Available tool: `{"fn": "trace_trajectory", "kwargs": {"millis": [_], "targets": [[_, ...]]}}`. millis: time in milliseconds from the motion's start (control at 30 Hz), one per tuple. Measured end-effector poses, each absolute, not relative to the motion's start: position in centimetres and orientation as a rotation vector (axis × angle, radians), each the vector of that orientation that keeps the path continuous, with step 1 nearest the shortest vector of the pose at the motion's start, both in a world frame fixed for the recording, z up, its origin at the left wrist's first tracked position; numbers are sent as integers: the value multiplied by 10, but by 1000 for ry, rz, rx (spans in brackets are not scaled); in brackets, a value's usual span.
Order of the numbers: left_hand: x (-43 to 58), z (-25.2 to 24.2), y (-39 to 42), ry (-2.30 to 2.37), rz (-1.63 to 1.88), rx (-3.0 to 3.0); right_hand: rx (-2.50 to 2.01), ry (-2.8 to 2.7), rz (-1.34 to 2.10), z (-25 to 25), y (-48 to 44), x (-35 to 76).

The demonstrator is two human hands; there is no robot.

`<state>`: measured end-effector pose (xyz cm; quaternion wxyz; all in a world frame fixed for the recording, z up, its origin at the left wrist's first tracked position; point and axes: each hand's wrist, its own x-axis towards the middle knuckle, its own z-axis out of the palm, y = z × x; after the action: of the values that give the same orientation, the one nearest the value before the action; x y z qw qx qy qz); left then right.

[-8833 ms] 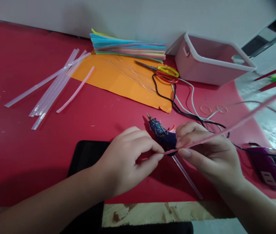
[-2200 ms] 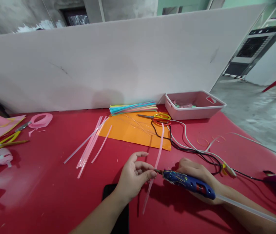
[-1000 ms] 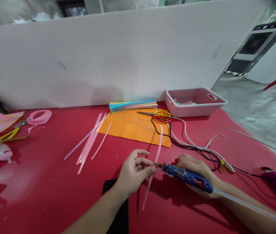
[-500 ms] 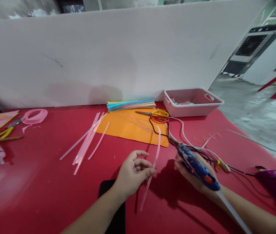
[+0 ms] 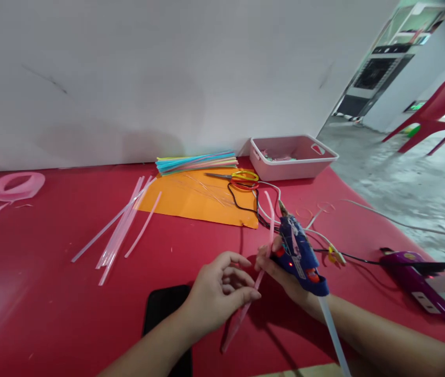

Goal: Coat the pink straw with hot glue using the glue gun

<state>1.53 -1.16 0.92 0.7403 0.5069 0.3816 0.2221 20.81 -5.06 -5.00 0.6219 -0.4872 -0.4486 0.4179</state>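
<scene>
Left grip [image 5: 222, 293] pinches a pink strip [image 5: 271, 214] (apparently), while right grip [image 5: 281, 276] clasps a glue gun [image 5: 299, 254].

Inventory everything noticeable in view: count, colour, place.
Table: one, red, foreground
Panel: one, whitish, behind table
Pipe cleaners: many, mostly blue, back
Basket: one, pink, back right
Sheet: one, orange, back centre
Scissors: one full pair, yellow-red, on sheet
Loose sticks: several, pinkish, left of sheet
Loop: one, pink, far left
Cords: several, black and white, right
Slab: one, black, lower centre
Power strip: one, purple, right
Chair: one, red, background
Glue gun: one, blue, in right hand
Glue stick: one, translucent, in gun
Strand: one, pink, in left hand
Left hand: one, bare, centre
Right hand: one, bare, right
</scene>
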Motion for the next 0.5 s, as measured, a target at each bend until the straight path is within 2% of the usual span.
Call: {"fn": "trace_trajectory", "kwargs": {"millis": [233, 500], "targets": [[11, 7, -11, 774, 450, 1170, -1100, -989, 959, -34, -46, 210], [13, 4, -14, 783, 423, 1215, -1088, -1056, 903, -39, -47, 213]]}}
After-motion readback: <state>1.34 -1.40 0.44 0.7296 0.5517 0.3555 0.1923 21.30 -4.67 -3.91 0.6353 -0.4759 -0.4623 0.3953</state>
